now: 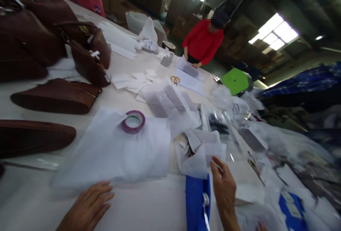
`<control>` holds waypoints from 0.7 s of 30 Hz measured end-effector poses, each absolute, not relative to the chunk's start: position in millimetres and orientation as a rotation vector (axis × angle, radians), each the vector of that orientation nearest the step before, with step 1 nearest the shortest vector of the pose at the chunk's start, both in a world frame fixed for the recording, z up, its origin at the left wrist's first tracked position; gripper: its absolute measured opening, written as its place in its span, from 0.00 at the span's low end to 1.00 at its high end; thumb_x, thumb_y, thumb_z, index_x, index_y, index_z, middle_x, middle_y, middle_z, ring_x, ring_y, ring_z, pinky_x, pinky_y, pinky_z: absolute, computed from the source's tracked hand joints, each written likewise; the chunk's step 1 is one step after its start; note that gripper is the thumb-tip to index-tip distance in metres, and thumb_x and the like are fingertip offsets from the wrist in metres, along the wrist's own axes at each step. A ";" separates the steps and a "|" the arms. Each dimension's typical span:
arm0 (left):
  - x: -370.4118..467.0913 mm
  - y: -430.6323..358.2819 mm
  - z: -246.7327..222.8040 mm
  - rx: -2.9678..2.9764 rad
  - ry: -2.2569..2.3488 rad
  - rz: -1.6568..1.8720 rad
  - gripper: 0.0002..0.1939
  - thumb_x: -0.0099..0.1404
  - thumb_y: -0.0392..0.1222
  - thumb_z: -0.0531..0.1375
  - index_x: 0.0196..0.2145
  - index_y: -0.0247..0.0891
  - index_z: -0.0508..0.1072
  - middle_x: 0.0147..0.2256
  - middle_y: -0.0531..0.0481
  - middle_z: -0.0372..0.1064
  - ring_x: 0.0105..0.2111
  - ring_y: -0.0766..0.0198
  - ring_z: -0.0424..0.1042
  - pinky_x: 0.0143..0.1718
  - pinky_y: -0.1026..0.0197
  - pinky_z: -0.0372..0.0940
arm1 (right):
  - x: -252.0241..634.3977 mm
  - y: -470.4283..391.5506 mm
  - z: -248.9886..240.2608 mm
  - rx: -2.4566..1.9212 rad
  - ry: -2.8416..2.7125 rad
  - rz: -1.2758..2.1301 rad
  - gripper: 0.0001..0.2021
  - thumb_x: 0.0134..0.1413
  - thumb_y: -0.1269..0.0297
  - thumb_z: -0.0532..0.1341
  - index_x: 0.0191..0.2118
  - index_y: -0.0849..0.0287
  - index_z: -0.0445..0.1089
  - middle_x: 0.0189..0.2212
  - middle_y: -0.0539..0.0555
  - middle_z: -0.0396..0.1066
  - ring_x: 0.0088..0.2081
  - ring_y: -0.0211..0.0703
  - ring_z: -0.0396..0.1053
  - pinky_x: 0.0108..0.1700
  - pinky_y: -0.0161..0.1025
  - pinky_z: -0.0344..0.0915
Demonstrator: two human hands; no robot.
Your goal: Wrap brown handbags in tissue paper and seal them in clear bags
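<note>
"Hands first: what is each one doing?"

"The left hand [86,206] lies back upward by the near edge of some white paper [135,156], its fingers stretched out and loose, with nothing visible in its grasp. The right hand [223,185] is at the right side of a crumpled white packet [197,167], thumb and fingers half bent. Whether they pinch the wrapping or merely rest against it, I cannot tell."

"So where does that packet sit?"

"On the table [149,206], to the right of the white paper, overlapping the far end of a blue piece [195,204] that runs toward the bottom edge. Its top gapes, with something dark showing inside, too blurred to name."

"And on the white paper?"

"A roll of purple tape [133,130], lying flat near its far edge."

"What else is around?"

"Brown leather bags [87,51] crowd the left side. Farther off, orange-handled scissors [175,80] lie near a person in red [204,43], who bends over the far side, both hands at a pale sheet [189,68]."
</note>
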State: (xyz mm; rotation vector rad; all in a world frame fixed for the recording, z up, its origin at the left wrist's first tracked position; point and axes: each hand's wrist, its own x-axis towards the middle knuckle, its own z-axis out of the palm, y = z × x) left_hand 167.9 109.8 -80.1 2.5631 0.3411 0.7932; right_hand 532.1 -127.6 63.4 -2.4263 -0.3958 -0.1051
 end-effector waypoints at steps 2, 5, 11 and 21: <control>175.2 75.3 -76.9 2.327 0.348 0.547 0.11 0.68 0.48 0.59 0.47 0.49 0.75 0.45 0.55 0.77 0.45 0.64 0.76 0.50 0.70 0.68 | 529.3 -187.1 60.8 -2.499 -0.085 0.035 0.29 0.52 0.41 0.58 0.52 0.57 0.71 0.50 0.60 0.75 0.48 0.58 0.73 0.53 0.52 0.67; 210.7 28.1 -63.4 1.867 0.407 0.020 0.13 0.71 0.49 0.53 0.43 0.46 0.76 0.41 0.54 0.77 0.42 0.62 0.77 0.44 0.66 0.71 | 514.8 -244.7 37.4 -2.479 0.083 0.235 0.38 0.45 0.37 0.60 0.54 0.64 0.69 0.52 0.66 0.73 0.54 0.63 0.70 0.57 0.52 0.65; 305.6 -18.8 -30.0 1.544 0.360 -0.235 0.21 0.67 0.50 0.55 0.53 0.39 0.71 0.53 0.45 0.72 0.53 0.55 0.70 0.56 0.57 0.64 | 487.7 -246.5 -6.3 -2.285 -0.045 0.541 0.45 0.43 0.41 0.61 0.61 0.68 0.58 0.58 0.68 0.67 0.57 0.57 0.69 0.56 0.44 0.67; 347.6 -30.5 -22.3 1.683 0.412 -0.403 0.18 0.63 0.45 0.53 0.45 0.33 0.74 0.40 0.44 0.76 0.41 0.55 0.74 0.42 0.57 0.67 | 485.4 -210.9 18.8 -2.653 -0.289 0.768 0.37 0.48 0.52 0.59 0.63 0.62 0.51 0.50 0.64 0.73 0.50 0.59 0.73 0.50 0.48 0.66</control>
